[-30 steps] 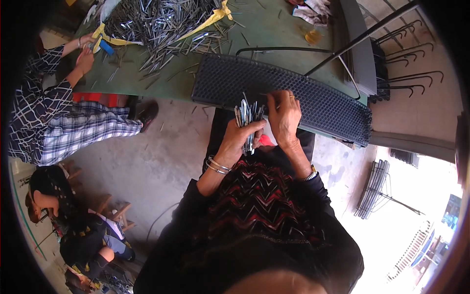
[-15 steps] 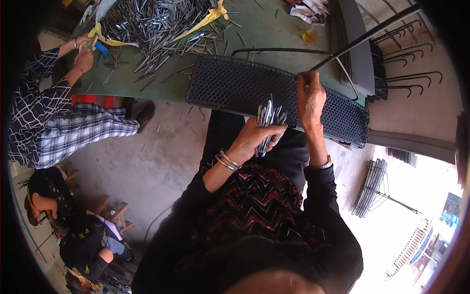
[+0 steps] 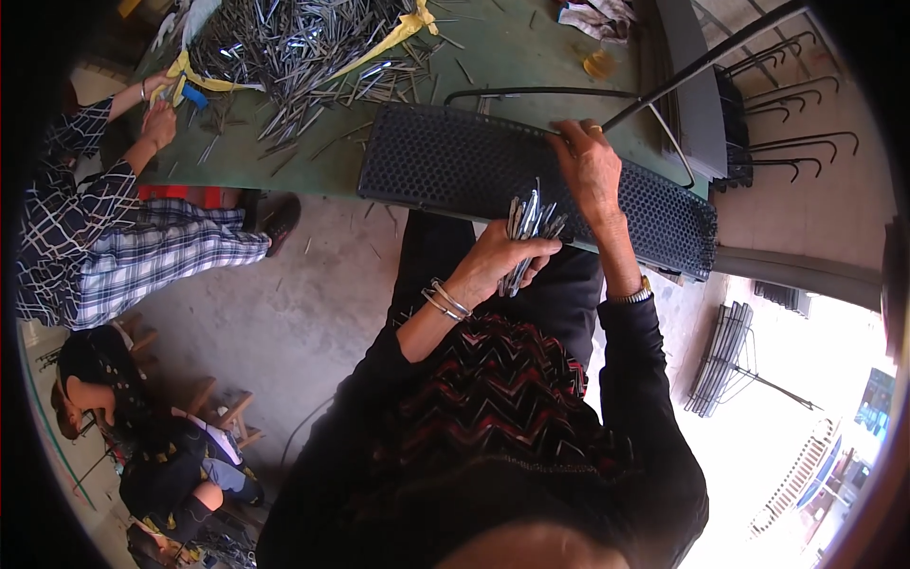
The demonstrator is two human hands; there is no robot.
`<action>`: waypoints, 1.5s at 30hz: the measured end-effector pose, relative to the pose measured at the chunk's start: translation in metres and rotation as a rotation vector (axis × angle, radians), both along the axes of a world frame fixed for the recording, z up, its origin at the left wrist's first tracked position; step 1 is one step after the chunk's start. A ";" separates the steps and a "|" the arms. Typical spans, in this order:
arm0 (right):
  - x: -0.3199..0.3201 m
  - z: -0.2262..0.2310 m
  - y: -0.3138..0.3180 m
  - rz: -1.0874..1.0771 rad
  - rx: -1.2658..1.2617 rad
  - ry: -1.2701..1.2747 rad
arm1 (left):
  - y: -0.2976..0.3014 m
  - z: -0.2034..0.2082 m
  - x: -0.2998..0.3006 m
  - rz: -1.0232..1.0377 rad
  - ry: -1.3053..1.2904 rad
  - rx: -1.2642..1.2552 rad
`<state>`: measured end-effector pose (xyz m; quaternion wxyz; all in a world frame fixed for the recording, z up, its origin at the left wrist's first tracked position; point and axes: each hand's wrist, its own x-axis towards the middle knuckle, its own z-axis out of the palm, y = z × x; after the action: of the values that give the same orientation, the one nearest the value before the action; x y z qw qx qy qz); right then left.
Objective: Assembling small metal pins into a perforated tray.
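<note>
My left hand point(image 3: 502, 256) is closed around an upright bundle of thin metal rods point(image 3: 531, 218), just off the near edge of a perforated black tray point(image 3: 445, 152). The tray is long, with rows of round holes, and lies slanted along the near side of the table. Over the tray's middle, toward its far edge, is my right hand point(image 3: 592, 175), palm down, fingers stretched out and apart. No object shows in it, though its palm side is hidden.
A large heap of loose metal rods point(image 3: 313, 47) with yellow cloth strips lies on the green table point(image 3: 531, 57). A co-worker's hands point(image 3: 159, 123) work at the table's left. A bent black bar point(image 3: 711, 62) crosses above the tray; hooked rods point(image 3: 806, 152) hang at right.
My right hand has opened from a pinch and shifted slightly left over the tray. My left hand, still around the rods, has barely moved.
</note>
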<state>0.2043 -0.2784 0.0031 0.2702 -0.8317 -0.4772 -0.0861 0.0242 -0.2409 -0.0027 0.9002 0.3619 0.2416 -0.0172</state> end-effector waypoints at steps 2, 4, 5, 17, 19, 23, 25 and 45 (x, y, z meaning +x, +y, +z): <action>0.002 0.007 -0.009 0.021 0.005 0.178 | 0.001 0.000 0.002 -0.009 0.006 0.005; -0.003 0.023 -0.020 0.096 -0.020 0.649 | 0.001 -0.002 -0.001 -0.021 -0.016 0.018; -0.006 0.029 -0.026 0.091 -0.019 0.649 | 0.001 -0.002 -0.001 -0.026 -0.017 0.018; -0.007 0.037 -0.025 -0.105 0.257 0.253 | 0.001 -0.002 0.011 0.030 -0.050 -0.131; 0.003 0.017 -0.021 -0.093 0.308 0.182 | 0.000 0.006 0.015 0.070 0.030 -0.112; 0.009 -0.006 -0.017 -0.086 0.274 0.090 | -0.001 0.009 0.016 0.084 0.028 -0.129; 0.008 -0.008 -0.017 -0.080 0.198 0.051 | 0.000 0.006 0.016 0.081 0.010 -0.143; -0.002 0.038 -0.049 -0.004 -0.083 0.732 | 0.001 0.005 0.014 0.120 0.070 -0.072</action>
<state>0.2020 -0.3276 0.0415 0.3892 -0.8186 -0.3503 0.2361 0.0380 -0.2394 0.0020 0.9031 0.3131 0.2935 0.0154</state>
